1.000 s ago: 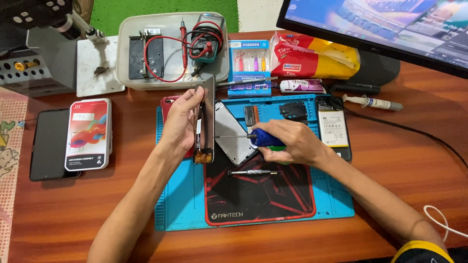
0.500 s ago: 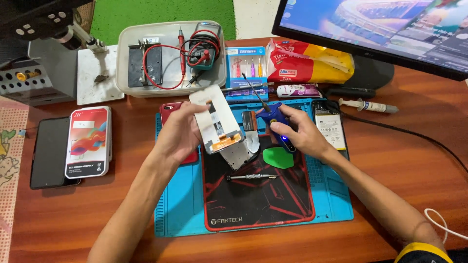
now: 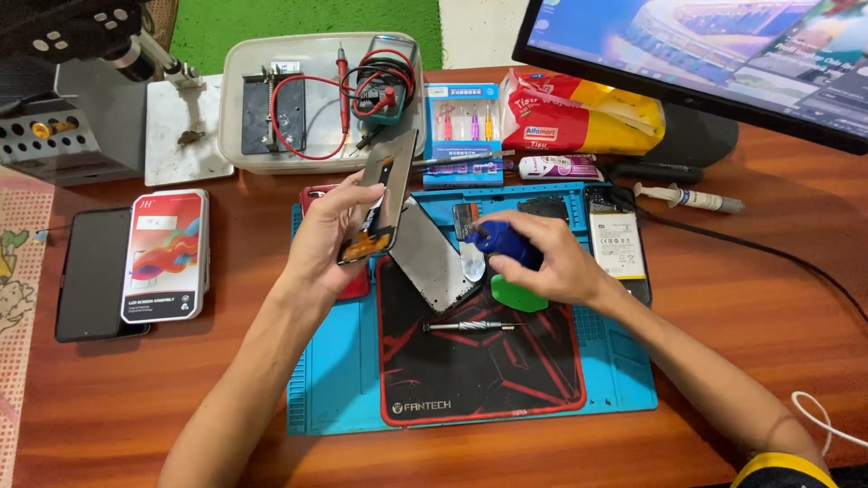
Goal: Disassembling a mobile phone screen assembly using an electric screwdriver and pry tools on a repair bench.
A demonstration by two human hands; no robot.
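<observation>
My left hand (image 3: 330,244) holds a thin phone display panel (image 3: 380,203) upright and tilted above the left part of the blue work mat (image 3: 334,380). A silvery phone frame (image 3: 434,258) leans beside it on the black and red pad (image 3: 479,370). My right hand (image 3: 556,262) grips a small blue-capped bottle (image 3: 499,242), with its clear tip pointing down toward the frame. Just under that hand lies a green pick (image 3: 517,296), and a small metal screwdriver (image 3: 470,325) rests on the pad.
A phone battery (image 3: 615,242) lies on the mat's right side. A clear tray (image 3: 233,108) with a multimeter, a blue tool pack (image 3: 463,122) and a yellow-red pack (image 3: 588,117) stand behind. A boxed screen (image 3: 165,258) and a black phone (image 3: 89,276) lie left. A syringe (image 3: 689,197) and a monitor (image 3: 723,54) are right.
My left hand has turned the display panel from showing its white back to a more edge-on tilt. My right hand has come down and left with the blue bottle, over the frame.
</observation>
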